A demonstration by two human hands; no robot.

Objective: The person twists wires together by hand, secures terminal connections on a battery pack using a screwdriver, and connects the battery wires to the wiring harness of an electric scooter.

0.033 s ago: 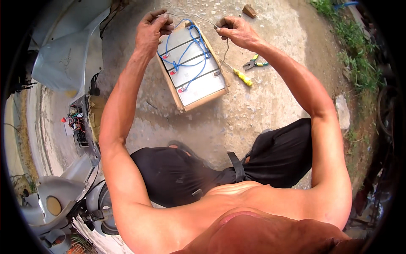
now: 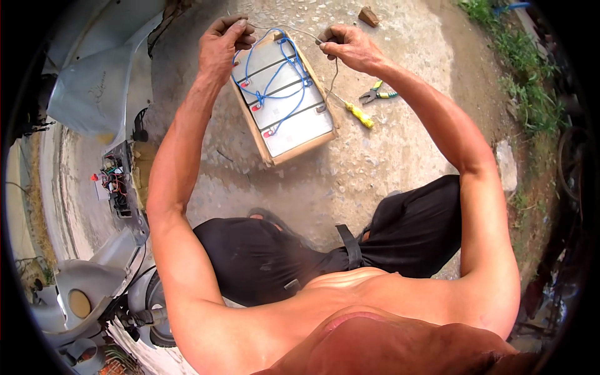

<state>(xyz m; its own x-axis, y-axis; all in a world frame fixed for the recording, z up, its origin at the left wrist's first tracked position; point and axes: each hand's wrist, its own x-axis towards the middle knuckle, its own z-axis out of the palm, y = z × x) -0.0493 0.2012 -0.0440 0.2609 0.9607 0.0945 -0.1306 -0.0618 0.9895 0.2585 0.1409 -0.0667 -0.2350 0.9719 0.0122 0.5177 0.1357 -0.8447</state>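
Note:
A thin grey wire (image 2: 292, 28) arches between my hands above the far end of a wooden box (image 2: 257, 135). My left hand (image 2: 222, 50) pinches its left end between thumb and fingers. My right hand (image 2: 353, 49) grips the wire farther along, with thumb against curled fingers, and the rest hangs down to the box's right side. Inside the box sit several grey batteries (image 2: 300, 129) in a row, with blue wires (image 2: 270, 87) looping over their terminals. To the right, a yellow-handled screwdriver (image 2: 359, 115) and pliers (image 2: 376, 94) with green-yellow grips lie on the concrete.
A brown brick piece (image 2: 369, 16) lies beyond my right hand. On the left stands a vehicle with a grey body panel (image 2: 94, 87), exposed wiring (image 2: 114, 184) and a wheel (image 2: 159, 312). Green plants (image 2: 531, 81) edge the concrete at right. My legs in black trousers (image 2: 262, 259) are bent before me.
My left hand has shifted very slightly left and down, and the wire between the hands has dipped a little. My right hand stays in place.

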